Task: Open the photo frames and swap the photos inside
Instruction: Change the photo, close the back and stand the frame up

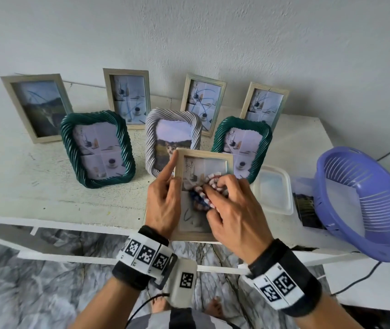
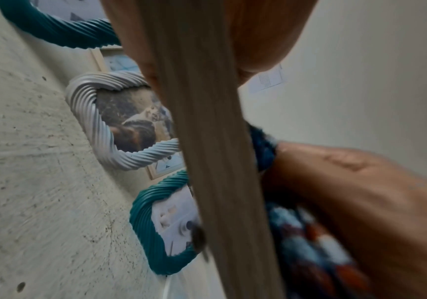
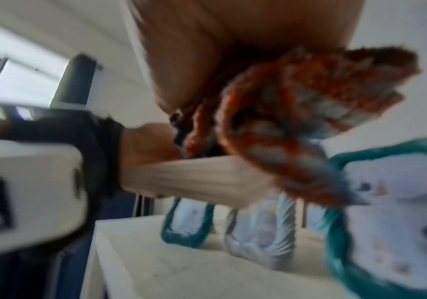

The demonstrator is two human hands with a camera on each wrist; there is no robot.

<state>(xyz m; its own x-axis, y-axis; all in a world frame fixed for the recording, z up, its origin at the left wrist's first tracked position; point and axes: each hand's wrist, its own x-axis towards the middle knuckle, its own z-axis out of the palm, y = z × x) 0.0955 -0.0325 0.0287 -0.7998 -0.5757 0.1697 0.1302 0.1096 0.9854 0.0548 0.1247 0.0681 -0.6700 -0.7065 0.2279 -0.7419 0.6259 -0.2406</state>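
I hold a light wooden photo frame tilted up over the table's front edge, glass facing me. My left hand grips its left side, the index finger stretched up to the top-left corner. My right hand presses a bunched red, white and blue cloth against the glass, fingers curled over it. The photo behind the glass is partly hidden by the cloth and hand. In the left wrist view the frame's edge runs down the middle with the cloth beside it. The right wrist view shows the cloth above the frame, blurred.
Several framed photos stand on the white table: wooden ones at the back, two green twisted frames and a white twisted frame in front. A clear plastic tub, a loose photo and a purple colander sit at the right.
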